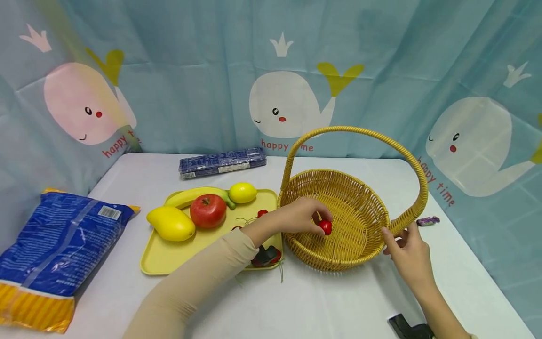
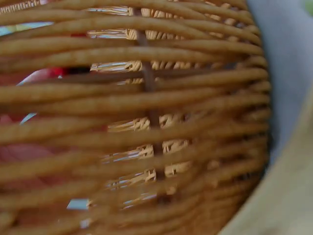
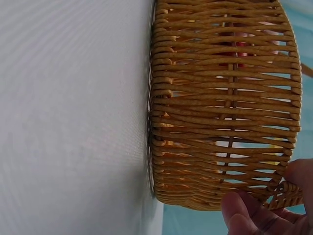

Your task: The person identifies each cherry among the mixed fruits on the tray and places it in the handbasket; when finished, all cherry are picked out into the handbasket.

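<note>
Over the inside of a yellow wicker basket (image 1: 334,264), my left hand (image 1: 301,215) pinches a small red cherry (image 1: 325,227). My right hand (image 1: 407,252) grips the basket's rim where the tall handle (image 1: 417,205) joins it; the right wrist view shows its fingers (image 3: 244,215) at that joint. Left of the basket is a yellow tray (image 1: 158,263), with more cherries (image 1: 262,213) partly hidden by my left arm. On it also lie a red apple (image 1: 208,211), a yellow mango (image 1: 171,223), a banana (image 1: 196,194) and a lemon (image 1: 243,192). Basket weave mostly covers my left hand in the left wrist view.
A blue and orange packet (image 1: 63,254) lies at the left. Behind the tray is a long dark-blue package (image 1: 222,162). A small purple wrapped candy (image 1: 428,221) sits right of the basket. A whale-print curtain (image 1: 203,94) borders the white table (image 1: 313,306).
</note>
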Motion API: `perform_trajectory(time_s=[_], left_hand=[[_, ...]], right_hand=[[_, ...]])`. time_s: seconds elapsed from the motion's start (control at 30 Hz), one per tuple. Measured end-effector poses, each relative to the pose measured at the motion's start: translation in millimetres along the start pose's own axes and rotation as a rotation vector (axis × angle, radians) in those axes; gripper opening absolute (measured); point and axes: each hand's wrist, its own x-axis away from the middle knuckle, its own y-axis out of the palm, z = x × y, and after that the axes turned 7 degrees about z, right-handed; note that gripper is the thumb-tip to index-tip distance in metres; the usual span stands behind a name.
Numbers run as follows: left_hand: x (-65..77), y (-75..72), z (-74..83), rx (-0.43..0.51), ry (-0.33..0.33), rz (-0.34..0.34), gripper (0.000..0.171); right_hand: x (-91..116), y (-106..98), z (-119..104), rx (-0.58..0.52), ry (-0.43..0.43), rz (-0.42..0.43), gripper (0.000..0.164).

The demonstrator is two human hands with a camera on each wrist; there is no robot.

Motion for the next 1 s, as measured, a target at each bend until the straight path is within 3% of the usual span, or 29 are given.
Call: perform_trajectory(time_s=[0.17, 0.43, 0.57, 0.7, 0.83, 1.0], left_hand=[[-12.4, 7.5, -2.8, 0.026, -0.046, -0.084, 0.025], [-23.6, 18.6, -5.8, -0.071, -0.111, -0.192, 0.024], [-24.0, 20.7, -2.7, -0.138, -0.111, -0.203, 0.025], [-19.9, 12.3, 1.5, -0.154, -0.074, -0.18, 0.031], [-10.0, -5.3, 4.0, -0.103, -0.015, -0.13, 0.034], [19.2, -34.2, 4.5, -0.023, -0.01, -0.051, 0.032]], right_hand=[[-0.2, 0.3, 0.2, 0.0, 0.006, -0.005, 0.035], [-0.2, 0.7, 0.2, 0.023, 0.003, 0.012, 0.032], [1.1, 0.6, 0.1, 0.006, 0.007, 0.013, 0.032], [2.3, 0.7, 0.0, -0.001, 0.016, 0.022, 0.031], [2.5, 1.1, 0.3, -0.001, 0.022, 0.016, 0.031], [1.3, 1.8, 1.3, -0.009, 0.03, -0.01, 0.034]])
